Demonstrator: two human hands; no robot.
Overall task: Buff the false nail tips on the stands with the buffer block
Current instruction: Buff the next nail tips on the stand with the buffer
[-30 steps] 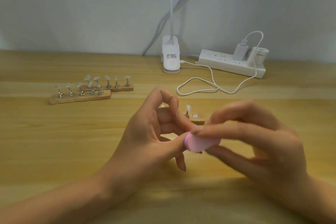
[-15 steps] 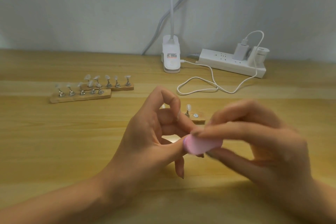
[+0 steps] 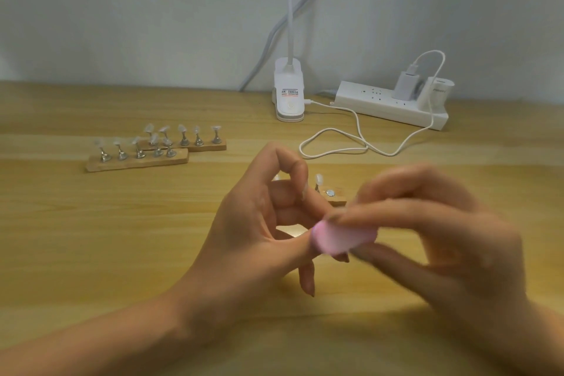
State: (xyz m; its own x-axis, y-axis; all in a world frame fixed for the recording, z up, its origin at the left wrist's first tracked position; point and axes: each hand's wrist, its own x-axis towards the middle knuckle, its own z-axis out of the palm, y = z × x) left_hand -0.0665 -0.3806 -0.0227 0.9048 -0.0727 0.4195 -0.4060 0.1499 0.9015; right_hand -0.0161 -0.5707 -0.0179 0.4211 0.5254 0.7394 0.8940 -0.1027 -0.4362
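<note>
Inspector: Buffer block (image 3: 341,238), pink, is clamped in the right hand (image 3: 442,241), with fingers along its top and the thumb beneath. Reason for that hold?

Clerk: As judged, it leaves the end nearest the left hand (image 3: 259,223) free to rub. The right hand is blurred, which suggests a stroke in progress.

Inspector: State of the left hand's fingers?

Clerk: The thumb and middle fingers are drawn together at the block's end, and the index finger arches above them. The block hides what lies between them, so it cannot be told whether they pinch a tip.

Inspector: Likely content?

Clerk: Just beyond the left fingertips lies a wooden stand (image 3: 337,201). It carries one nail tip (image 3: 319,178) upright on its post, with a bare metal disc (image 3: 330,192) beside it. That empty seat suggests a tip was lifted off so the fingers could steady it against the block. This is a judgement only.

Inspector: Remaining work?

Clerk: A front rack (image 3: 137,162) and a rear rack (image 3: 210,146), both full of tips, sit well apart beyond the left knuckles, out of the stroke's way. A lamp base (image 3: 289,101), power strip (image 3: 387,108) and cable (image 3: 351,143) lie far beyond both sets of fingers.
</note>
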